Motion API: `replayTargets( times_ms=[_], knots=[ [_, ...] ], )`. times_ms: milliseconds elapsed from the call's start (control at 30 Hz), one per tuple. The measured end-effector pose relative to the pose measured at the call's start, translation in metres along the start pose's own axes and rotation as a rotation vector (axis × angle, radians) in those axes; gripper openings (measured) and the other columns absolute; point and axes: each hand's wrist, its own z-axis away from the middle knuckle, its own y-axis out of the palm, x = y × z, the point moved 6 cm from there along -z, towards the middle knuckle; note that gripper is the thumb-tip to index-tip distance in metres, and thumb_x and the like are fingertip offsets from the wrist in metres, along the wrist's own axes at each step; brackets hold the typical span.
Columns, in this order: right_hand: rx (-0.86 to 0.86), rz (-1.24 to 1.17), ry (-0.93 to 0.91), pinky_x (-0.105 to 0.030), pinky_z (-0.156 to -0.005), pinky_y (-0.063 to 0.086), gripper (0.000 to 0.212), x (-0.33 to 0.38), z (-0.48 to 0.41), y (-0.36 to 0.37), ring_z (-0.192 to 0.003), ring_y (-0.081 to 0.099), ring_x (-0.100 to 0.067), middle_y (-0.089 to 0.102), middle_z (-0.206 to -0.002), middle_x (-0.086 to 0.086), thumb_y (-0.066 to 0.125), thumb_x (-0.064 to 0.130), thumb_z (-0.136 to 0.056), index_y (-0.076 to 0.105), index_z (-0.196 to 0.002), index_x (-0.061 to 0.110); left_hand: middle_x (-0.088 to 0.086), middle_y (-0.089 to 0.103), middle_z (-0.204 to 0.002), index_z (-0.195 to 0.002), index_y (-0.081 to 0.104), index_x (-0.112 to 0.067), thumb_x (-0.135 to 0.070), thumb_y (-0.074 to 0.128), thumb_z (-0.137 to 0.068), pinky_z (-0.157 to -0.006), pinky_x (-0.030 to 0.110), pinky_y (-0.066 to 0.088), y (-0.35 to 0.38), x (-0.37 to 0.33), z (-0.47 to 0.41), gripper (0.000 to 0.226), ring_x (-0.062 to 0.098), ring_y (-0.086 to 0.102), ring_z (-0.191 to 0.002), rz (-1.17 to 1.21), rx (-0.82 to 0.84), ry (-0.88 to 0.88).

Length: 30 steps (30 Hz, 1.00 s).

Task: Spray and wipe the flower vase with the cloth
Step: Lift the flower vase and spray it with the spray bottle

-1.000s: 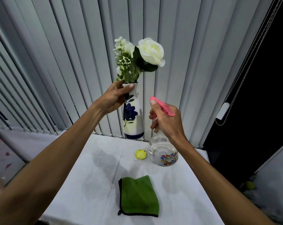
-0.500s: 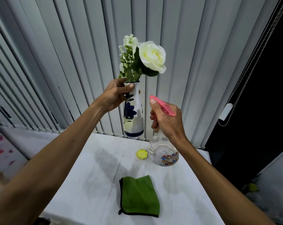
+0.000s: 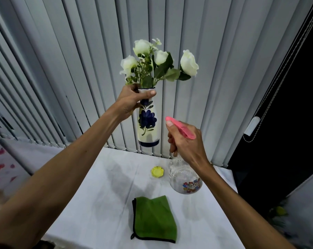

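Note:
My left hand [image 3: 129, 101] grips the neck of a white vase [image 3: 148, 126] painted with a blue flower, holding it in the air above the table's far edge. White artificial roses [image 3: 157, 63] stand in it. My right hand [image 3: 185, 142] is closed around a clear spray bottle [image 3: 185, 178] with a pink spray head [image 3: 183, 127], its nozzle pointing at the vase from the right, a short gap between them. A folded green cloth [image 3: 154, 219] with a black edge lies on the table below.
A white-covered table [image 3: 101, 203] holds a small yellow lid [image 3: 157, 171] beside the bottle. Vertical grey blinds [image 3: 80, 69] hang right behind the vase. A dark opening with a blind cord [image 3: 259, 115] is at the right.
The vase has turned in my left hand, so more roses now show. It has risen slightly off the table. My right hand with the bottle has stayed in place.

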Motion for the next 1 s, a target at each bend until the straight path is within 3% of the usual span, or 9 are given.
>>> replayTargets(
  times_ms=[133, 300, 467, 600, 700, 800, 833, 933, 1000],
  knots=[
    [-0.014, -0.020, 0.028, -0.032, -0.043, 0.058, 0.036, -0.011, 0.002, -0.002, -0.045, 0.069, -0.017, 0.072, -0.066, -0.001, 0.060, 0.050, -0.098, 0.078, -0.091, 0.020, -0.001, 0.070, -0.075, -0.087, 0.076, -0.018, -0.020, 0.093, -0.067, -0.060, 0.028, 0.054, 0.000, 0.000, -0.001, 0.026, 0.017, 0.059, -0.064, -0.058, -0.024, 0.029],
    [-0.072, -0.052, 0.091, -0.024, -0.045, 0.054, 0.036, -0.042, 0.002, -0.008, -0.045, 0.068, -0.021, 0.073, -0.072, -0.003, 0.060, 0.050, -0.099, 0.076, -0.086, 0.021, -0.001, 0.076, -0.089, -0.103, 0.073, -0.012, -0.019, 0.094, -0.065, -0.072, 0.034, 0.060, 0.003, 0.008, 0.002, 0.045, 0.016, 0.072, -0.080, -0.110, -0.049, 0.031],
    [-0.102, -0.084, 0.190, -0.017, -0.052, 0.054, 0.027, -0.092, 0.008, -0.008, -0.052, 0.070, -0.012, 0.075, -0.078, 0.007, 0.062, 0.042, -0.100, 0.071, -0.124, 0.035, 0.002, 0.076, -0.098, -0.107, 0.072, -0.009, -0.016, 0.093, -0.066, -0.083, 0.042, 0.062, 0.005, 0.023, 0.006, 0.047, 0.020, 0.073, -0.090, -0.122, -0.056, 0.013],
    [-0.105, -0.076, 0.224, -0.022, -0.059, 0.055, 0.009, -0.121, 0.006, -0.001, -0.056, 0.074, -0.011, 0.074, -0.085, -0.013, 0.064, 0.047, -0.098, 0.073, -0.097, 0.049, 0.002, 0.075, -0.094, -0.100, 0.073, -0.013, -0.019, 0.094, -0.066, -0.074, 0.035, 0.061, 0.007, 0.034, 0.010, 0.040, 0.018, 0.072, -0.084, -0.152, -0.061, -0.009],
    [-0.107, -0.029, 0.243, -0.025, -0.058, 0.055, 0.026, -0.142, 0.000, 0.006, -0.056, 0.074, -0.013, 0.072, -0.084, -0.022, 0.065, 0.048, -0.097, 0.076, -0.095, 0.025, 0.005, 0.074, -0.100, -0.104, 0.070, -0.012, -0.018, 0.094, -0.065, -0.073, 0.032, 0.060, 0.010, 0.042, 0.014, 0.046, 0.018, 0.073, -0.088, -0.179, -0.063, 0.001],
    [-0.118, -0.038, 0.258, -0.016, -0.055, 0.053, 0.042, -0.163, -0.006, 0.009, -0.065, 0.076, -0.024, 0.071, -0.085, -0.026, 0.070, 0.048, -0.094, 0.074, -0.103, 0.006, 0.006, 0.074, -0.110, -0.115, 0.067, -0.007, -0.021, 0.096, -0.063, -0.082, 0.034, 0.060, 0.009, 0.053, 0.017, 0.061, 0.017, 0.072, -0.099, -0.206, -0.084, -0.015],
    [-0.117, -0.030, 0.265, -0.018, -0.057, 0.055, 0.044, -0.169, -0.007, 0.009, -0.070, 0.076, -0.029, 0.071, -0.087, -0.024, 0.072, 0.047, -0.092, 0.072, -0.102, 0.004, 0.005, 0.074, -0.112, -0.116, 0.067, -0.007, -0.023, 0.096, -0.062, -0.086, 0.034, 0.060, 0.008, 0.057, 0.018, 0.064, 0.016, 0.072, -0.102, -0.212, -0.094, -0.018],
    [-0.085, 0.038, 0.326, -0.045, -0.075, 0.063, 0.031, -0.198, -0.003, 0.010, -0.079, 0.075, -0.030, 0.073, -0.084, -0.006, 0.079, 0.037, -0.088, 0.069, -0.097, 0.009, 0.002, 0.075, -0.111, -0.115, 0.067, -0.012, -0.029, 0.098, -0.058, -0.092, 0.038, 0.060, 0.006, 0.065, 0.022, 0.067, 0.016, 0.072, -0.105, -0.224, -0.109, -0.025],
    [-0.060, 0.060, 0.352, -0.051, -0.085, 0.060, 0.024, -0.219, 0.007, 0.010, -0.087, 0.074, -0.032, 0.070, -0.088, -0.003, 0.080, 0.027, -0.088, 0.067, -0.101, 0.012, 0.000, 0.075, -0.108, -0.113, 0.066, -0.013, -0.031, 0.098, -0.057, -0.092, 0.039, 0.060, 0.006, 0.071, 0.024, 0.066, 0.016, 0.072, -0.104, -0.240, -0.106, -0.034]
  ],
)
